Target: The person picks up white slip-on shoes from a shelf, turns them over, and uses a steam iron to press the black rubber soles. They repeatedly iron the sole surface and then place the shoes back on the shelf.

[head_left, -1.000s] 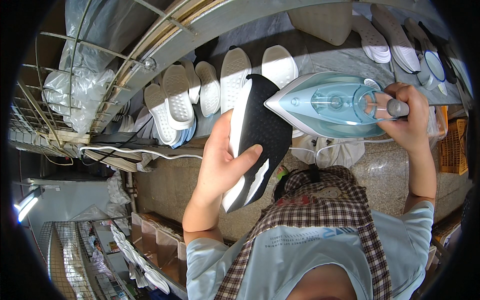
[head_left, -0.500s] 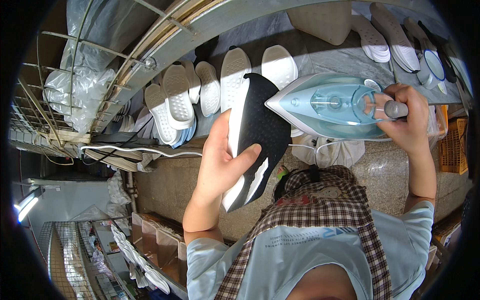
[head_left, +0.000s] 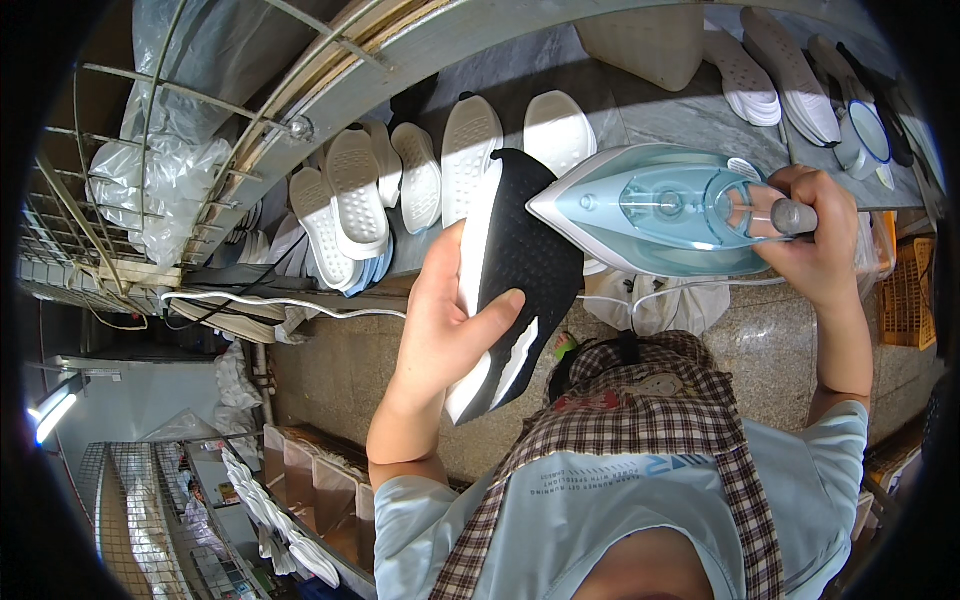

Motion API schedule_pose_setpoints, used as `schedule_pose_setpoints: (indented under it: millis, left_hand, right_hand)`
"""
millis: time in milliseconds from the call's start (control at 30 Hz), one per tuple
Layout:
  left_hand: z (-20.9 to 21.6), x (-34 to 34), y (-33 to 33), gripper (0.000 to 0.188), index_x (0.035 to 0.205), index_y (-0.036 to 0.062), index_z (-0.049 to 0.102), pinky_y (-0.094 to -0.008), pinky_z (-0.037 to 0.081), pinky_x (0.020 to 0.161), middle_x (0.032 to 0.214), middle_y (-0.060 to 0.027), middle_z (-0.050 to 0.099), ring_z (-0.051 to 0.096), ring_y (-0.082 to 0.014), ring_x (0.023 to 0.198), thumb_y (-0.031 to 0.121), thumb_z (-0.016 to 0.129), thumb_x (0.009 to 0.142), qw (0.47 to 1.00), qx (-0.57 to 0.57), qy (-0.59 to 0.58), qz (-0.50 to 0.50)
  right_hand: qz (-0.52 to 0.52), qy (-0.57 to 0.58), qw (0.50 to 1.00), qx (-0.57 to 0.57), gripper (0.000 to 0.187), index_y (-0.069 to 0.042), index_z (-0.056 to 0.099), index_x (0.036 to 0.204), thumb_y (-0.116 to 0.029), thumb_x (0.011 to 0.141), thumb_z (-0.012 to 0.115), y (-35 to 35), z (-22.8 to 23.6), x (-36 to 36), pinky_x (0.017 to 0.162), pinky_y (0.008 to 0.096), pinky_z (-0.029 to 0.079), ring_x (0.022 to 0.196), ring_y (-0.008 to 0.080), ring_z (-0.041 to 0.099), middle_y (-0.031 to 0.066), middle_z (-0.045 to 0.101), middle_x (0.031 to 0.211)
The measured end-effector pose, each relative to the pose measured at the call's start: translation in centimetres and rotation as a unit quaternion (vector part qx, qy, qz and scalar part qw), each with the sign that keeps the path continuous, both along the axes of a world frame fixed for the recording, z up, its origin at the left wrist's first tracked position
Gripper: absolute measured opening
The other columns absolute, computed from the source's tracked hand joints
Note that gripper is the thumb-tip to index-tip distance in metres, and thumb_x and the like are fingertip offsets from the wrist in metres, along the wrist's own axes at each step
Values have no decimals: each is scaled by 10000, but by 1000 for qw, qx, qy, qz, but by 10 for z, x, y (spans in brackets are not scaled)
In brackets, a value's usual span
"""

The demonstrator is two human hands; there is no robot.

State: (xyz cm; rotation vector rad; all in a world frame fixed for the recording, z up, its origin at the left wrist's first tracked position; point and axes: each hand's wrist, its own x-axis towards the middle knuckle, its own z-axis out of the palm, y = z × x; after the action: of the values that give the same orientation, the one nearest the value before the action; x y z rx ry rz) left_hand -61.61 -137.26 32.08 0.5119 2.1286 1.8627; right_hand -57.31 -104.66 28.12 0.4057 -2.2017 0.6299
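Left hand (head_left: 445,325): its grip pinches a black-and-white shoe piece with a dimpled black face and a smooth white edge (head_left: 525,240); the thumb lies across the black face, and the other fingers are mostly hidden behind the white edge.
Shoe piece: held up and tilted at the near side of the surface, between the left hand and the iron.
Right hand (head_left: 825,230): its grip is wrapped around the rear handle of a pale blue, translucent-topped steam iron (head_left: 665,205).
Iron tip: points left, at the shoe piece's right edge; whether they touch, I cannot tell.
Surface: grey, marble-patterned top (head_left: 650,120), bearing white dimpled foam soles (head_left: 472,140) beyond the shoe piece and a white cup with a blue rim (head_left: 862,140) at the right.
White cord (head_left: 250,298): crosses below the surface's near edge.
Left side: clear plastic bag (head_left: 165,195) behind metal wire mesh (head_left: 170,80).
Right side: orange-yellow slatted plastic crate (head_left: 905,295).
Body: brown plaid apron (head_left: 640,415) over a pale blue shirt (head_left: 615,505).
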Motion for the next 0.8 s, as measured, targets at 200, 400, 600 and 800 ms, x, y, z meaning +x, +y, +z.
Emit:
schedule_pose_setpoints:
  millis: [200,400,600,800]
  left_hand:
    - [1,0,1,621,1308,-44,351,-289,411,925,1149,-108,535,531,-158,1062,-132,571,735,1000,8,-10,-3]
    - [1,-1,1,618,1306,-43,356,-283,421,909,1139,-102,540,541,-155,1043,-130,570,732,1000,1,-8,5]
    - [-1,-3,0,620,1307,-39,359,-284,417,911,1142,-100,539,535,-151,1044,-126,580,733,1000,-6,6,1]
    - [-11,-9,-6,595,1300,-31,370,-297,427,910,1128,-101,557,550,-155,1031,-99,585,749,999,29,7,15]
  right_hand:
    - [13,-18,1000,-6,435,-52,434,759,-153,605,829,-1,2,1,567,295,466,626,232,595,131,607,738]
    - [5,-25,1000,5,430,-50,434,761,-142,615,828,-2,3,1,577,296,471,635,223,598,131,616,744]
    - [1,-33,999,8,420,-48,440,761,-140,619,824,-1,1,-2,574,296,474,635,226,601,131,616,748]
    - [-1,-26,997,-75,391,-23,502,855,-104,610,796,12,-22,-7,641,292,496,690,211,626,110,632,792]
